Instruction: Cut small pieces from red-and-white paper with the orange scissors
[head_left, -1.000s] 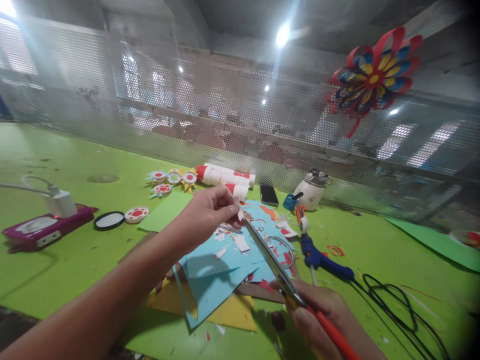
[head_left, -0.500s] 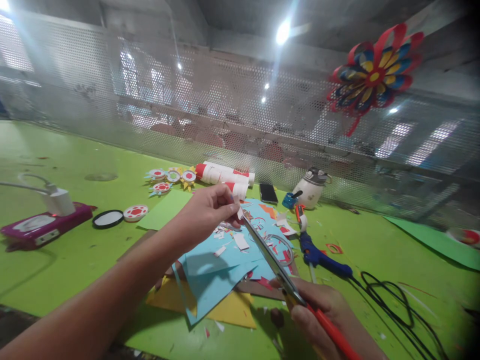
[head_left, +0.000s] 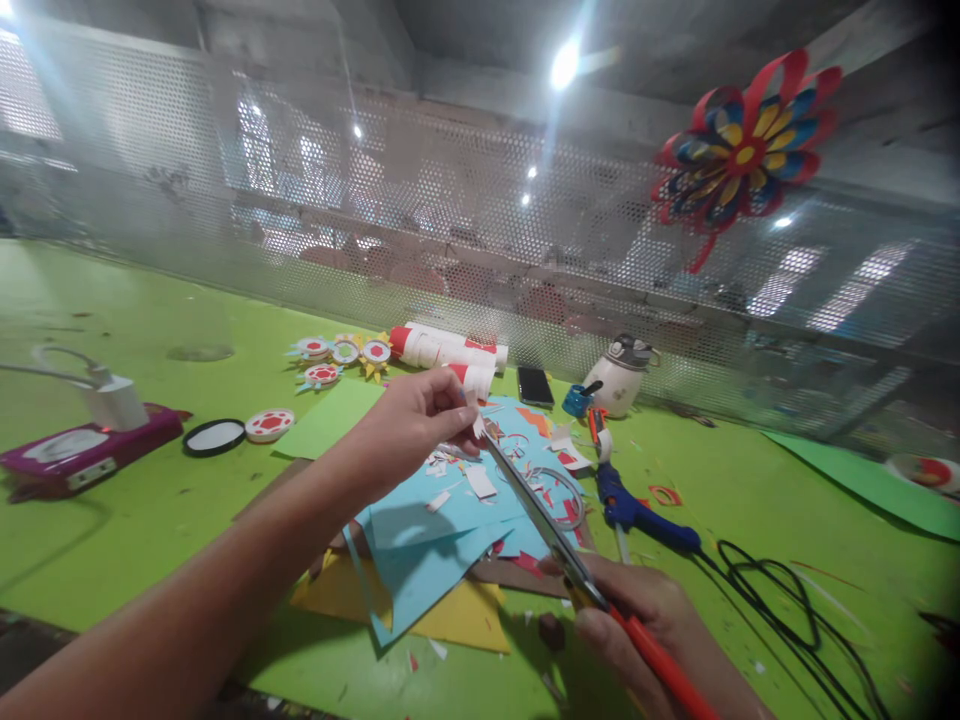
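My left hand is closed, pinching a small piece of white paper between thumb and fingers. In my right hand are long scissors with red handles; their blades look nearly closed, and the tips meet the white paper at my left fingertips. Below both hands lie light blue paper sheets, strewn with white and red paper scraps. A grey ring rests on the sheets beside the blades. Yellow paper sticks out from under the blue.
To the right lies a blue glue gun with a coiled black cable. Behind stand a phone, a bottle and red-white paper tubes. On the left are a purple power strip and a black-rimmed disc. A mesh screen borders the table.
Almost nothing differs. The view has shifted very slightly, while both hands, the scissors and the white paper keep the same positions relative to each other.
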